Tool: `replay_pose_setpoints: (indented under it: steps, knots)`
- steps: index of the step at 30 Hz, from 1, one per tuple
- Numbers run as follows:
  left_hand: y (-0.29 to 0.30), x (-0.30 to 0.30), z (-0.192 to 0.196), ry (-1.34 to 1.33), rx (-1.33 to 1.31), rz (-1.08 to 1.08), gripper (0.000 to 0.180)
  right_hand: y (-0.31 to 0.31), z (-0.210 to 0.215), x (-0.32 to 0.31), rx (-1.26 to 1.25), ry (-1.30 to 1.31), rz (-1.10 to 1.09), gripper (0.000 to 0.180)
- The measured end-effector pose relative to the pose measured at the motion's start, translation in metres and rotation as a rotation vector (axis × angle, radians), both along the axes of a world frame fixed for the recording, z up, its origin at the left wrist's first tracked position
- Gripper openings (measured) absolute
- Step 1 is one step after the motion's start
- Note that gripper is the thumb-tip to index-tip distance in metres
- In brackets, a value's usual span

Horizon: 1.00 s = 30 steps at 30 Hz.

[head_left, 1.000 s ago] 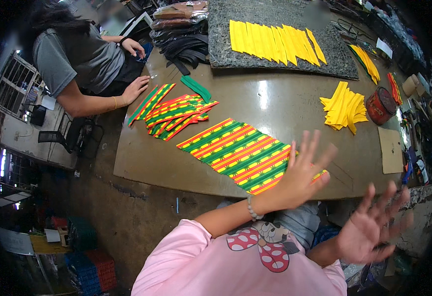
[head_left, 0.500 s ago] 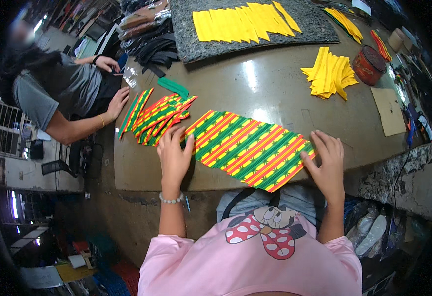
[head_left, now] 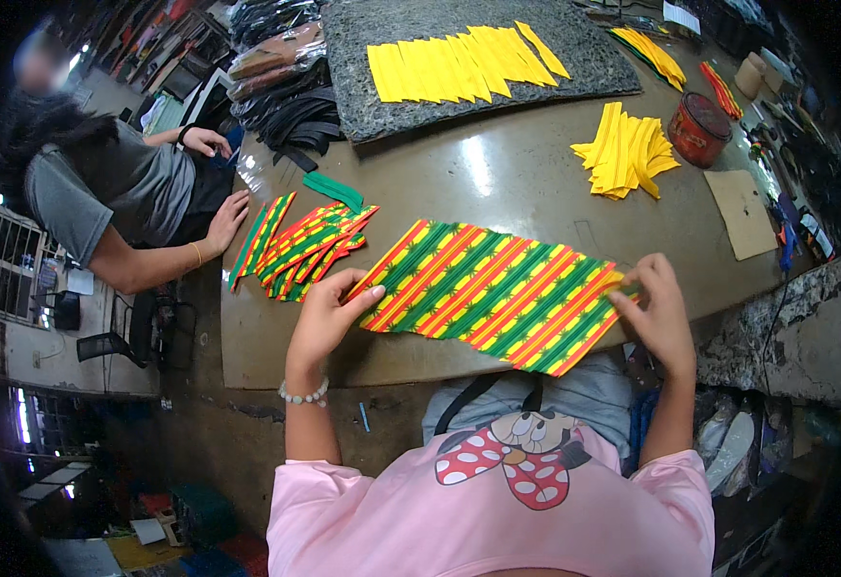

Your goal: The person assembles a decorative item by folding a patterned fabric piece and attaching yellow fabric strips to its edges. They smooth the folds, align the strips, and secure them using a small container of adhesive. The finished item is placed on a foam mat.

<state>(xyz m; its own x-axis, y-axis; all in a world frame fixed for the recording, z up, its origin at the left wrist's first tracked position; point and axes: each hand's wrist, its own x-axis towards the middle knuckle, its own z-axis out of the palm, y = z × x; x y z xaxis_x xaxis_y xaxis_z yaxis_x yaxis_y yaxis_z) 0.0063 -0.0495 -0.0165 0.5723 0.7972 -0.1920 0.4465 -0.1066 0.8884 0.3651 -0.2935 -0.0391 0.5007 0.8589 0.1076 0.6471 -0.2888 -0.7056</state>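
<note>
A row of overlapping striped strips (head_left: 494, 294), red, green and yellow, lies across the brown table (head_left: 497, 178) in front of me. My left hand (head_left: 327, 315) rests at the row's left end, fingers touching the first strip. At the right end my right hand (head_left: 657, 311) pinches the edge of the last strip. A smaller loose pile of the same striped strips (head_left: 303, 245) lies to the left of the row.
A person in a grey shirt (head_left: 103, 197) sits at the table's left side, one hand (head_left: 228, 219) on its edge. Yellow strips (head_left: 464, 65) lie on a dark mat at the back, a yellow pile (head_left: 624, 152) and a red tin (head_left: 697, 130) stand at right.
My hands came down from the air onto the striped row. They now sit at its two ends, the right one gripping the last strip.
</note>
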Motion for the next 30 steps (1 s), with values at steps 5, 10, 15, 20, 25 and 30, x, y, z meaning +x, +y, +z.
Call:
replay_pose_setpoints:
  steps: [5, 10, 15, 20, 25, 30]
  knots:
    - [-0.013, 0.001, -0.008, -0.086, -0.05, 0.076, 0.03, 0.043, 0.015, 0.005, 0.342, -0.105, 0.021, 0.019]
    - [-0.057, -0.002, -0.033, 0.138, 0.447, 0.259, 0.055, 0.128, 0.017, -0.007, 0.444, -0.596, 0.046, 0.041]
    - [-0.087, 0.005, -0.047, 0.476, 0.681, -0.05, 0.066, 0.099, -0.019, -0.073, -0.085, -0.527, 0.226, 0.058]
    - [-0.093, 0.011, -0.043, 0.508, 0.72, -0.069, 0.06, 0.059, -0.045, -0.083, 0.057, -0.583, 0.096, 0.061]
    - [-0.085, 0.013, -0.051, 0.344, 0.652, 0.223, 0.055, 0.067, -0.037, -0.053, -0.091, -0.417, -0.217, 0.052]
    - [-0.066, 0.0, -0.055, 0.056, 0.235, 0.421, 0.064, 0.079, -0.041, -0.053, -0.087, -0.153, -0.161, 0.033]
